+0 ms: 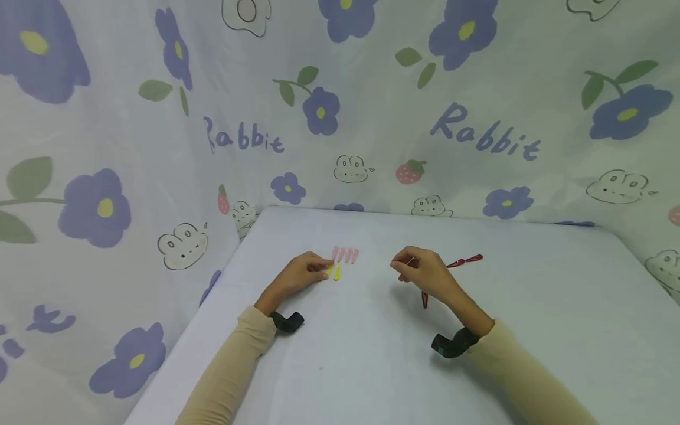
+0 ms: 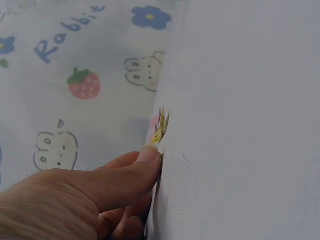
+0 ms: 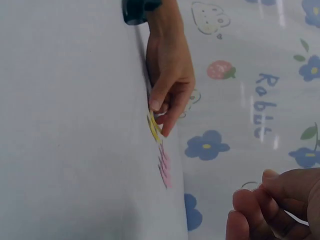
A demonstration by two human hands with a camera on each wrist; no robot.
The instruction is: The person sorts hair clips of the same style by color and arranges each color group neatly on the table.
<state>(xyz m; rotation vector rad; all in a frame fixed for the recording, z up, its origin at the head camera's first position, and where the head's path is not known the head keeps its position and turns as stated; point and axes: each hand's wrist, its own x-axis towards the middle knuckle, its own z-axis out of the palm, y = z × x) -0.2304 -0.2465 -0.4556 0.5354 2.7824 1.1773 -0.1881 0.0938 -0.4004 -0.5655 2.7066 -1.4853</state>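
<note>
My left hand (image 1: 300, 273) rests low at the table's left side and pinches a yellow hair clip (image 1: 329, 270) between thumb and fingers. Right beside it lies a second yellow hair clip (image 1: 337, 272). Just beyond these is a row of several pink hair clips (image 1: 347, 255). In the right wrist view the left hand (image 3: 172, 82) covers one end of the yellow clips (image 3: 154, 127). My right hand (image 1: 425, 273) hovers over the table, its fingers loosely curled and the thumb near the index fingertip. Nothing is visible between them.
Dark red hair clips (image 1: 474, 258) lie behind the right hand, and another red clip (image 1: 424, 299) shows below it, partly hidden. A white cloth covers the table (image 1: 350, 366). Patterned curtains (image 1: 372, 118) stand along its back and left edges.
</note>
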